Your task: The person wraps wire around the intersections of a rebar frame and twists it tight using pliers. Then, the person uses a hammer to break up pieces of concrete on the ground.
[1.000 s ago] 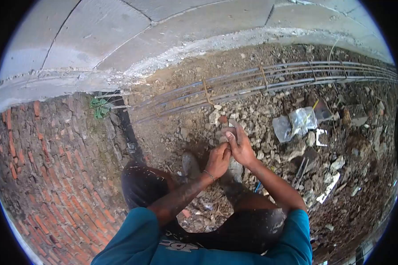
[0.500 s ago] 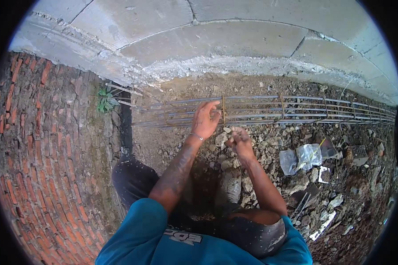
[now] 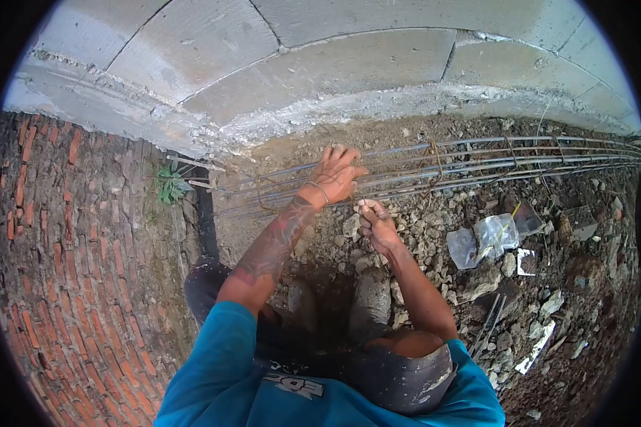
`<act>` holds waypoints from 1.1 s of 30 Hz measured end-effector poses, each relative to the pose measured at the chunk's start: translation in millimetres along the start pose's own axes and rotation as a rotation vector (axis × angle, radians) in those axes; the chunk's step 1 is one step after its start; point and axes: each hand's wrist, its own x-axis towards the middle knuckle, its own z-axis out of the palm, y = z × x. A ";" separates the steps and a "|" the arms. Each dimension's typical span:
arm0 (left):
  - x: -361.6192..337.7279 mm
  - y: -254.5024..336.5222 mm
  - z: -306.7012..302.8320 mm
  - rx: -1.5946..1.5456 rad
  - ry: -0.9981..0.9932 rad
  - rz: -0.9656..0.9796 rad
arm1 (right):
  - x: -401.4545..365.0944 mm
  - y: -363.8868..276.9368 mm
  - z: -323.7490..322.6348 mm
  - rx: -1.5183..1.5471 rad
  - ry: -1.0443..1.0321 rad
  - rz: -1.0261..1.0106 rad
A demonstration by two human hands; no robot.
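A long rebar cage (image 3: 477,164) of thin steel bars with rusty square stirrups runs across the ground before me. My left hand (image 3: 335,174) is closed over its bars, fingers curled on the far side. The stirrup there is hidden beneath this hand. One rusty stirrup (image 3: 435,162) shows farther right along the cage. Just below the near bars, my right hand (image 3: 379,226) is closed in a pinch, thumb and forefinger close to the left hand. Whatever it holds is too small to make out.
A grey block wall (image 3: 349,64) rises behind the cage, and an old brick wall (image 3: 71,270) stands at left. Broken stones (image 3: 477,283) cover the ground. Plastic bags (image 3: 493,236) and thin metal rods (image 3: 490,324) lie at right. A small green plant (image 3: 171,186) grows by the corner.
My left hand has turned and come down over the bars and the stirrup it was beside. My right hand stays pinched near the lower bars. The whole view has tilted slightly.
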 end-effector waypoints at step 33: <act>-70.5 46.4 35.0 -0.408 0.141 -0.665 | 19.8 6.9 51.0 -1.140 0.417 -0.889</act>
